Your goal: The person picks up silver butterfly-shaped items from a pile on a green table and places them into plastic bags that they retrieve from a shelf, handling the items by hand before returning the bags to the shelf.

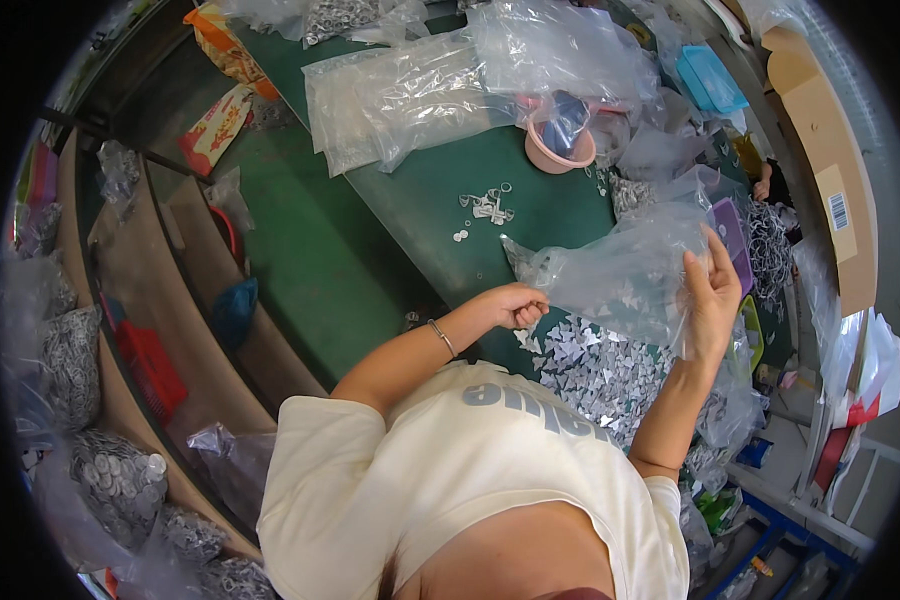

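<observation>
A clear plastic bag point(620, 265) is stretched between my two hands over the green table point(410, 225). My left hand point(518, 304) is closed in a pinch on the bag's near left edge. At the bag's right end, my right hand point(712, 292) grips its edge between thumb and fingers. Under and in front of the bag spreads a heap of small silver-grey, pointed metal pieces point(595, 370), partly hidden by the bag. A smaller group of metal pieces and rings point(488, 206) lies farther off on the table.
Flat clear plastic bags point(410, 100) cover the table's far part. Beside them stands a pink bowl point(560, 150) with something dark in it. On the right are a blue basket point(710, 80), a purple tray point(732, 245) and a cardboard box point(830, 170). Shelves point(170, 270) with bagged parts line the left.
</observation>
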Action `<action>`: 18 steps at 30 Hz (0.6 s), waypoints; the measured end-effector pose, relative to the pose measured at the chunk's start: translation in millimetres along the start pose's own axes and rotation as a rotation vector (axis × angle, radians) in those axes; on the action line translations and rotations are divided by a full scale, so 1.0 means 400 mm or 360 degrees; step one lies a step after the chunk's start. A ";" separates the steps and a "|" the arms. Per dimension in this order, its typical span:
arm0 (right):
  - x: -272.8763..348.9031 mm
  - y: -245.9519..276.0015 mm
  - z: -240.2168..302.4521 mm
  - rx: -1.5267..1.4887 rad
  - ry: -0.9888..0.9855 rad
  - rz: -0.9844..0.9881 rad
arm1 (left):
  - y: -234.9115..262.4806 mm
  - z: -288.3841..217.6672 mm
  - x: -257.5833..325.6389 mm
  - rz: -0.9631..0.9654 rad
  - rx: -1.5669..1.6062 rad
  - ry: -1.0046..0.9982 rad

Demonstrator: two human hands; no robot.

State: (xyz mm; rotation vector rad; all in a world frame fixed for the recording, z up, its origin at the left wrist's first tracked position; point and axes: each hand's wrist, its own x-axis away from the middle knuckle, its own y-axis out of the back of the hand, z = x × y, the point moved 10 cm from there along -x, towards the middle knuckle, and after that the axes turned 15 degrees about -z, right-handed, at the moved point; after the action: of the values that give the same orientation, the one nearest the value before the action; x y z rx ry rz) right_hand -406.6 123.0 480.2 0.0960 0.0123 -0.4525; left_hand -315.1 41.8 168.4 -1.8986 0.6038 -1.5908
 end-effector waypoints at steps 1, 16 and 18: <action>0.004 0.009 -0.017 0.0306 0.0152 0.0023 | 0.006 -0.002 -0.001 -0.0013 0.0037 0.0004; 0.056 0.052 0.090 0.0433 0.0405 -0.0007 | 0.002 -0.019 0.005 -0.0055 -0.0029 -0.0147; 0.057 0.060 0.071 0.0403 0.0311 0.0071 | 0.002 -0.020 0.009 -0.0102 -0.0046 -0.0160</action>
State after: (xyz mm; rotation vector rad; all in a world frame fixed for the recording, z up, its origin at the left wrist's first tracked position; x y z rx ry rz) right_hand -376.0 131.7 509.8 0.3882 0.1447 -0.3972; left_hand -322.3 37.9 171.4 -2.0245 0.5311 -1.5230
